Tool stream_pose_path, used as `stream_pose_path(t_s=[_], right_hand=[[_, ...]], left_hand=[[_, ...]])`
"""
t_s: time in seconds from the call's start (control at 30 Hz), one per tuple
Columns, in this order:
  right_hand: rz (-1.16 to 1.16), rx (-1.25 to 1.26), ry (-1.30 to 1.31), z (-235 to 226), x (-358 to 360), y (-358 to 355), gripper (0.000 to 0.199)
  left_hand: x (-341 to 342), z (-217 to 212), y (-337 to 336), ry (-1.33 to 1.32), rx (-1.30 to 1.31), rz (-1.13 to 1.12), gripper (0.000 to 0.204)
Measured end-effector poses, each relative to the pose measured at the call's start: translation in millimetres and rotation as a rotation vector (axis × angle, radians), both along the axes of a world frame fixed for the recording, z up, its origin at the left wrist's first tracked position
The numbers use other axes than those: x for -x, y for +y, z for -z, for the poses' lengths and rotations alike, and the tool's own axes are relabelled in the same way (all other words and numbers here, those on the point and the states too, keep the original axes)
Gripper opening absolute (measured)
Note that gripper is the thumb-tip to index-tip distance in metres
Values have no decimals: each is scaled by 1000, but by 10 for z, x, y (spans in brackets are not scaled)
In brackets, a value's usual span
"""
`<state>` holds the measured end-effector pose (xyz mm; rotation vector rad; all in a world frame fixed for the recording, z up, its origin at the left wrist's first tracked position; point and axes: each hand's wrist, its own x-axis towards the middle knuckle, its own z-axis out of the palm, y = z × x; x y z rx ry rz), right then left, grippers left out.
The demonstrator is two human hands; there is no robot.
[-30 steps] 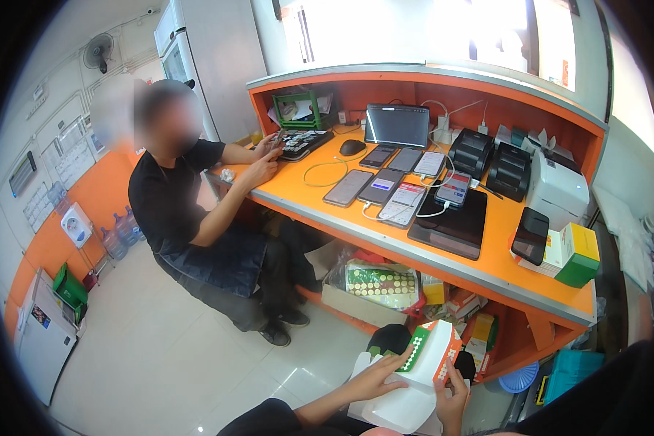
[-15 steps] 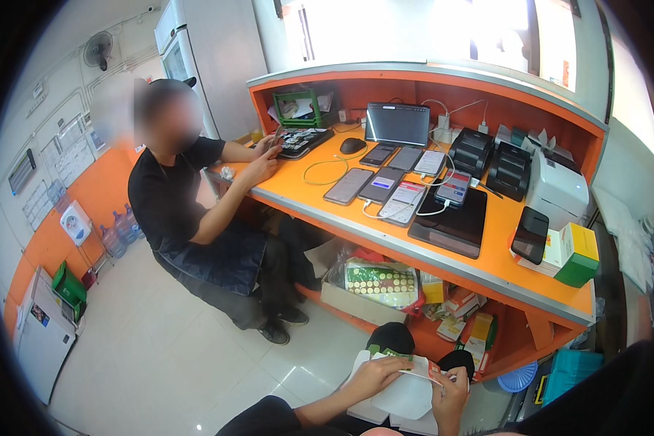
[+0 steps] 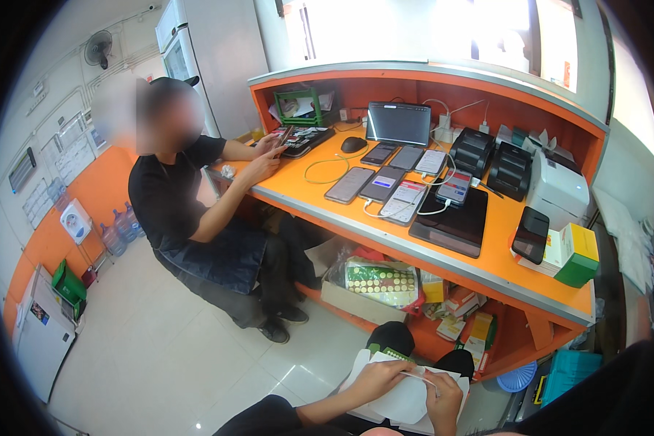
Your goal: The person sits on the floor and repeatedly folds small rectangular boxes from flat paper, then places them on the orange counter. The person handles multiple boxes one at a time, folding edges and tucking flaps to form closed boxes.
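A white piece of folded cardboard (image 3: 407, 408) with flaps lies across my lap, and a strip of green print shows at its far side. My left hand (image 3: 379, 381) bends over it, with fingertips pinching a raised edge. From the right, my right hand (image 3: 444, 401) grips the same edge between thumb and fingers, close to the left fingertips. Both hands are closed on the cardboard. The palms and the undersides of the folds are hidden. My dark-clad knees (image 3: 391, 337) stick out beyond it, just short of the desk.
An orange desk (image 3: 287, 190) holds several phones, a laptop (image 3: 398, 123), a tablet (image 3: 450, 229), black printers (image 3: 509, 171) and a green-yellow box (image 3: 578, 254). Beneath stands an open carton (image 3: 360, 301). A seated person (image 3: 174, 189) at the left holds a phone. A blue basket (image 3: 517, 376) sits right.
My right fingertips have shifted left, nearer the left ones. The orange and green printed parts by my fingers have turned largely out of sight, showing more white.
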<state>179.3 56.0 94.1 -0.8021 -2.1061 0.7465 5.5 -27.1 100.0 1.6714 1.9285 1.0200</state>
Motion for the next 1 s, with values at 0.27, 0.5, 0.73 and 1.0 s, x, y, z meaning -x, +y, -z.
stream_pose_path(t_s=[0.27, 0.5, 0.73, 1.0], right_hand=[[-20, 82, 53, 4, 71, -77, 11], [-73, 96, 117, -36, 118, -88, 18], [195, 341, 513, 113, 13, -135, 40], [-144, 1161, 635, 460, -489, -54, 52]], left_hand=[[-118, 63, 38, 201, 97, 117, 56], [-222, 177, 83, -30, 49, 154, 52], [-146, 33, 246, -95, -81, 265, 46], [-251, -184, 500, -32, -283, 466, 37]])
